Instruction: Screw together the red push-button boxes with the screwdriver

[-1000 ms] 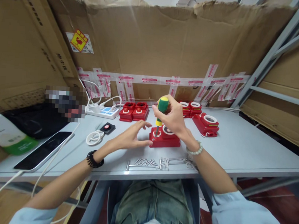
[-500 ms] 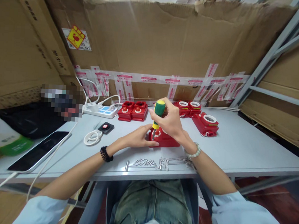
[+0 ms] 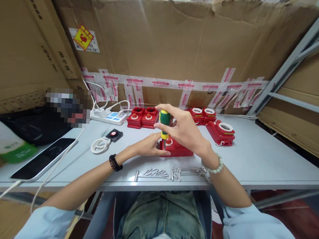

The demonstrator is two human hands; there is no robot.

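My right hand point(image 3: 187, 130) has its thumb and fingers around the green and yellow handle of a screwdriver point(image 3: 165, 121). The screwdriver stands nearly upright, its shaft pointing down at the left front corner of a red box point(image 3: 180, 150). Whether the tip sits in a screw is too small to tell. Around the left end of that box is my left hand point(image 3: 148, 144), thumb along the front side, fingers partly hidden behind. Just in front lie several loose screws point(image 3: 156, 172) and a T-shaped metal rod point(image 3: 137, 176).
Behind stand red boxes with round knobs point(image 3: 149, 117); to the right are red boxes with white rings point(image 3: 220, 133). At left lie white rings point(image 3: 100, 145), a black square part with a red button point(image 3: 114, 134), a phone point(image 3: 43, 159) and a power strip point(image 3: 112, 117). Cardboard point(image 3: 164, 40) walls the back.
My right hand has shifted its grip on the screwdriver handle: the fingers are more stretched out and the wrist has turned. My left hand stays at the red box.
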